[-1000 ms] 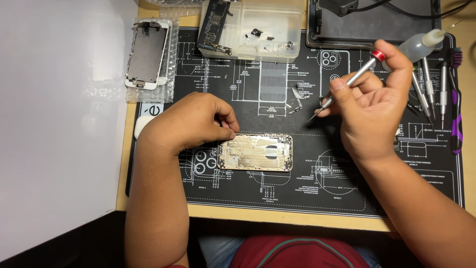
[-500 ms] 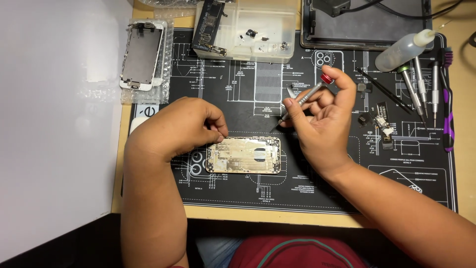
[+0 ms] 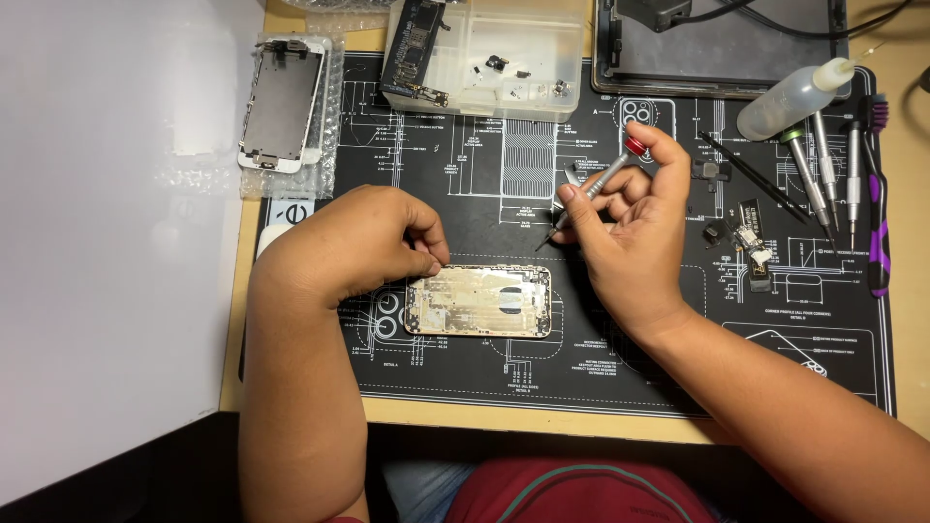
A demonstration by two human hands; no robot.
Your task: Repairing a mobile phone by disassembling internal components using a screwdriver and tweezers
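Observation:
An opened gold phone housing (image 3: 480, 301) lies flat on the black repair mat (image 3: 581, 358). My left hand (image 3: 358, 242) rests at its upper left corner, fingertips pinched together on the housing's edge. My right hand (image 3: 630, 228) hovers just above and to the right of the housing and grips a small silver screwdriver with a red cap (image 3: 593, 186). The screwdriver tip points down and left, a short way above the housing's top right corner.
A detached phone screen (image 3: 283, 107) lies on bubble wrap at the back left. A clear parts tray (image 3: 494, 53) holds a circuit board and small pieces. A squeeze bottle (image 3: 790, 97), several screwdrivers (image 3: 823, 179) and small loose parts (image 3: 746, 242) lie at the right. A white sheet (image 3: 107, 242) covers the left.
My right hand has moved left with the screwdriver, from the tools at the right toward the housing. My left hand has stayed pinched at the housing's corner.

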